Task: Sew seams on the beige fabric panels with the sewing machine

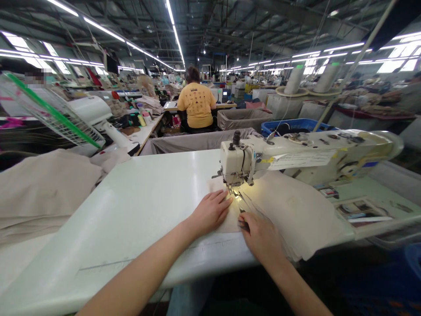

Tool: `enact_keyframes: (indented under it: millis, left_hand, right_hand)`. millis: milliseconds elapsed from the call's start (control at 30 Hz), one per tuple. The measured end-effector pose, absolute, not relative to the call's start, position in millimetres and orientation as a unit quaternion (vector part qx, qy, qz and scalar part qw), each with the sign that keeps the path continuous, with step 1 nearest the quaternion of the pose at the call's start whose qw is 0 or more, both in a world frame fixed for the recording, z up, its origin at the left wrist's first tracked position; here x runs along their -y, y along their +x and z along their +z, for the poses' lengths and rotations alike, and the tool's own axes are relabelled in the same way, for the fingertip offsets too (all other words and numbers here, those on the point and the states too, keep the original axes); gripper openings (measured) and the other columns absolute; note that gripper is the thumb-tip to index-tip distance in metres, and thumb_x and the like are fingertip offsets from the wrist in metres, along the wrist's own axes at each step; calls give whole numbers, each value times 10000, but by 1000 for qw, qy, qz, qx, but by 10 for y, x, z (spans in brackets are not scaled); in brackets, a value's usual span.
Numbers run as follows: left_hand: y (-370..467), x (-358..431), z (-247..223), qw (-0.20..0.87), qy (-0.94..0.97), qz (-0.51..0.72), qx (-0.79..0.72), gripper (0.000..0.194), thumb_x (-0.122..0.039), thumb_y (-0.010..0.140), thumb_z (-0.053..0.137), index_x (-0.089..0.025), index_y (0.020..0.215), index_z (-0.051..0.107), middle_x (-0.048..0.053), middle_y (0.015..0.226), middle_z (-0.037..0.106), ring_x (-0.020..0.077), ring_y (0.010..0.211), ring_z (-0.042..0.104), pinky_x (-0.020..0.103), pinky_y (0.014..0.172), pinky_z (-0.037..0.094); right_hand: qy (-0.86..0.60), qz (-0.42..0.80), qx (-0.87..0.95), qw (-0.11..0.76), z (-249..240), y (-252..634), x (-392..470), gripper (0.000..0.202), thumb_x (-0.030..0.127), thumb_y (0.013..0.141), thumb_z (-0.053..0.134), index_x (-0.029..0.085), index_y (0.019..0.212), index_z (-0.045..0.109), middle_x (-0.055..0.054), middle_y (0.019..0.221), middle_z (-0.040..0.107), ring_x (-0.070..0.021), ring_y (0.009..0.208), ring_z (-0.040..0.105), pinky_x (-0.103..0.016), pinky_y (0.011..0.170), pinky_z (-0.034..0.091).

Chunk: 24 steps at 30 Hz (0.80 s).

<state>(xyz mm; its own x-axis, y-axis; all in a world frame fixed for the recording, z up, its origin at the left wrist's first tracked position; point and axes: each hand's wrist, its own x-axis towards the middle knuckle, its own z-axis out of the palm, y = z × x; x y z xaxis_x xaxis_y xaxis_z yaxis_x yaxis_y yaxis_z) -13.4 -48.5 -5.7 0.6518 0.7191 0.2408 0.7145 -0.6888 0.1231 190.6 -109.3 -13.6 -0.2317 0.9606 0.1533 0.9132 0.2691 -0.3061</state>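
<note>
My left hand (212, 210) lies flat on a beige fabric piece (230, 224), its fingers stretched toward the presser foot (234, 189) of the sewing machine (238, 162). Closed around dark-handled thread snips (243, 223), my right hand (263, 237) is just in front of the needle area. The snips point up toward the foot; their tip is blurred, so I cannot tell whether it touches thread. More beige fabric (296, 210) spreads right of the needle, under the machine arm, and hangs over the table's front edge. A lamp lights the needle area.
A stack of beige fabric (46, 188) sits left of the pale worktable (158, 188). Beyond it stands a fan (88, 109). Thread cones (294, 81) rise behind the machine, near a blue basket (302, 124). A small parts tray (362, 210) is at right. A person in yellow (196, 103) sits ahead.
</note>
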Motion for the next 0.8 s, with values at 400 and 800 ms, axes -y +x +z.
enact_keyframes:
  millis: [400, 800]
  left_hand:
    - [-256, 758, 23, 50, 919, 122, -372, 400, -276, 1002, 496, -201, 1389, 565, 150, 1513, 504, 300, 1414, 461, 503, 1150, 416]
    - [-356, 1109, 132, 124, 901, 149, -387, 352, -287, 985, 546, -201, 1319, 618, 109, 1428, 594, 274, 1358, 523, 489, 1154, 428]
  right_hand:
    - [-594, 90, 781, 170, -73, 1925, 1104, 222, 166, 952, 541, 218, 1094, 703, -53, 1063, 776, -212, 940, 720, -280, 782, 483]
    - [-596, 132, 774, 168, -5, 1987, 1085, 235, 255, 966, 533, 235, 1107, 719, -55, 1098, 775, -228, 969, 727, -299, 794, 503]
